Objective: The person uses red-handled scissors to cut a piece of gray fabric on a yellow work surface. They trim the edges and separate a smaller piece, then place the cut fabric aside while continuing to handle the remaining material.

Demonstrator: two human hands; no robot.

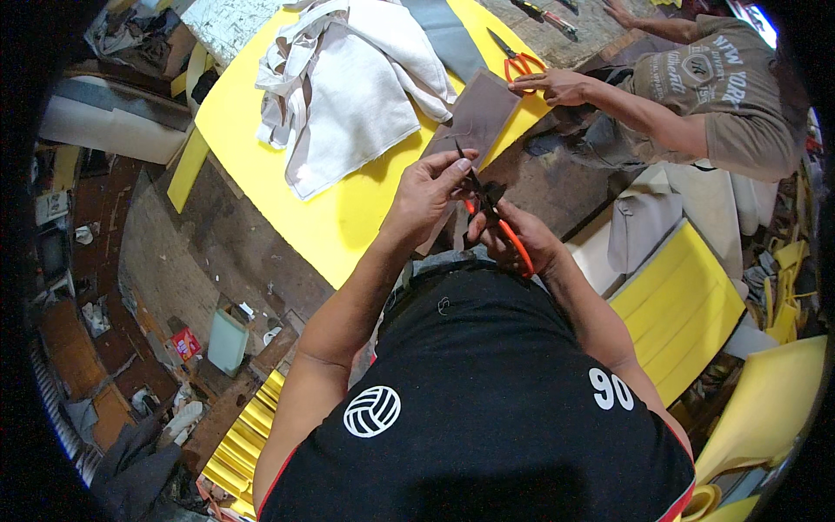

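My right hand (pixel 525 240) is closed round the orange handles of a pair of scissors (pixel 484 202), their dark blades pointing up and away. Close beside the blades, my left hand (pixel 430 193) has thumb and fingers pinched together; what they hold is too small to make out. Beyond both hands a grey-brown strip of material (pixel 481 111) lies over a yellow sheet (pixel 346 222). White cloth (pixel 348 104) lies crumpled on the sheet at the left. A second pair of orange-handled scissors (pixel 519 63) rests past the strip, beside a co-worker's hand (pixel 557 87).
The co-worker in a brown shirt (pixel 674 96) is at the far right. Tools (pixel 548 19) lie on the far tabletop. Yellow ribbed panels (pixel 683 304) and pale sheets are stacked at my right. At lower left stand a pale green container (pixel 228 341) and more folded yellow material (pixel 248 444).
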